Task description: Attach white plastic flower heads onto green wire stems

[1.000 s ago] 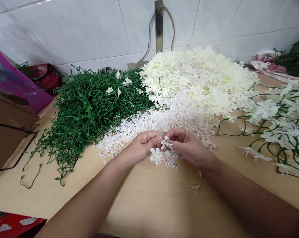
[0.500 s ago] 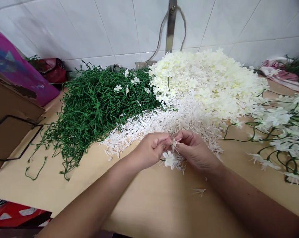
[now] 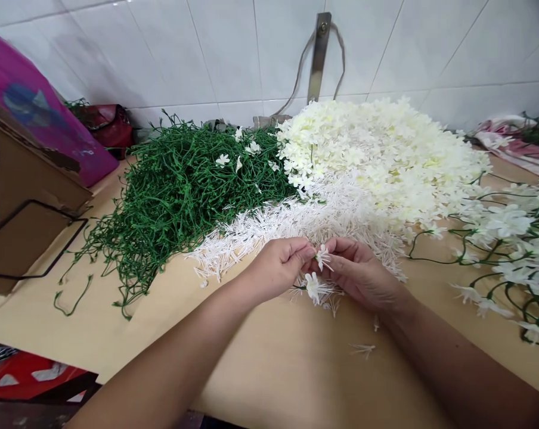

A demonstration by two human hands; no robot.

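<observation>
My left hand [image 3: 284,265] is closed in a pinch on a green artificial flower stem, mostly hidden by its fingers. Facing it, my right hand [image 3: 361,271] pinches a small white artificial flower [image 3: 323,257] with thin white stamens sticking out. A second white flower [image 3: 313,288] hangs just below the fingertips, with a bit of green stem at its left. Right behind both hands spreads a heap of loose white stamens [image 3: 269,229]. One loose stamen cluster [image 3: 363,349] lies on the table near my right forearm.
Green stems [image 3: 184,185] are heaped at the back left, white petals [image 3: 386,155] at the back right. Assembled flowers [image 3: 511,220] lie at the right edge. A cardboard box [image 3: 23,220] and a purple bag [image 3: 59,119] stand at the left, before the tiled wall.
The fingertips have shifted slightly, and the upper flower now shows its petals and stamens more openly between them. The whole view has moved a little, with the scene lying slightly lower and further right.
</observation>
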